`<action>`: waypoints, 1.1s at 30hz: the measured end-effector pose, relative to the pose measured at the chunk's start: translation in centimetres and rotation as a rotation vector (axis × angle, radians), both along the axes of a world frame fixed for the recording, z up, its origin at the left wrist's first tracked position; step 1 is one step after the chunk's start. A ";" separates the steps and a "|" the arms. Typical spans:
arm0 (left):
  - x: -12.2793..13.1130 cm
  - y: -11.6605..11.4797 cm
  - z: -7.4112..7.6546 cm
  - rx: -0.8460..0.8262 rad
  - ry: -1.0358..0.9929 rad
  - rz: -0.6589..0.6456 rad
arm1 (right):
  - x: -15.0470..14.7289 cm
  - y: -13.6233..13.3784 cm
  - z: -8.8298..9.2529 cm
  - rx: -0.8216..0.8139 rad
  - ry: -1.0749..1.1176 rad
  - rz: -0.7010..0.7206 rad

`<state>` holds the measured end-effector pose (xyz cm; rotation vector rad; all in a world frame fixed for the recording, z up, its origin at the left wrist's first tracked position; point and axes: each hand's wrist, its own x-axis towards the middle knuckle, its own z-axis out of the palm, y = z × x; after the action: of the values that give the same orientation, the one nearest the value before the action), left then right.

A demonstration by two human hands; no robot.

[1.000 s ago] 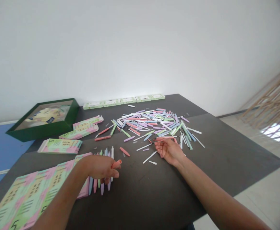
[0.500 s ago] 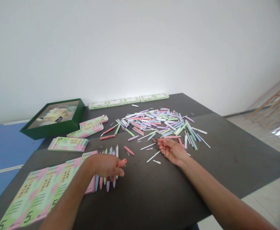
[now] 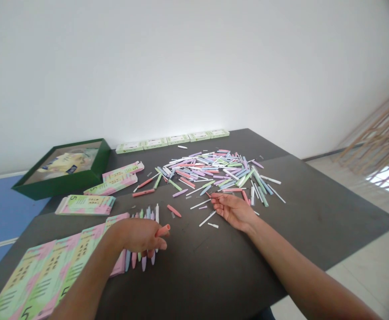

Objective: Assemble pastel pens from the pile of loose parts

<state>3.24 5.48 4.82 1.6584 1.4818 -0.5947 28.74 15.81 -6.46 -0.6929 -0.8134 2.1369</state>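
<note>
My left hand (image 3: 140,236) is closed around a coral pen barrel (image 3: 162,230), its open end pointing right. Below that hand lies a row of assembled-looking pastel pens (image 3: 144,263), partly covered by it. At the near edge of a heap of loose pen parts (image 3: 210,169), my right hand (image 3: 236,210) pinches a slim coral pen part (image 3: 216,195) between thumb and fingers. A thin dark tip seems to stick out of it to the left. Between the hands lie a coral pen piece (image 3: 174,211), white refill tubes (image 3: 207,218) and a small white piece (image 3: 213,225).
Flat printed pen packs (image 3: 34,271) overlap at the near left, with more packs (image 3: 86,205) behind them. A green box (image 3: 70,180) holding plastic-wrapped contents stands at the far left. Several light green boxes (image 3: 156,142) line the dark table's (image 3: 234,275) back edge by the wall.
The view has turned slightly, so everything sits a little further left. Both hands keep nearly the same place over the table and still hold their coral parts.
</note>
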 end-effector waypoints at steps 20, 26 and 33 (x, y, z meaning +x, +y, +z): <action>-0.1 -0.2 -0.1 0.017 0.015 -0.029 | -0.2 -0.2 -0.1 0.040 -0.045 -0.007; 0.3 -0.2 0.2 0.007 -0.014 0.003 | -0.7 -1.0 0.5 0.128 -0.057 0.010; 0.5 -0.1 0.2 -0.002 -0.024 0.010 | -2.2 -3.3 3.0 0.215 -0.029 0.115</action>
<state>3.79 5.35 5.02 1.6497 1.4713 -0.5691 26.54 12.51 -3.50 -0.5781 -1.1031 2.1036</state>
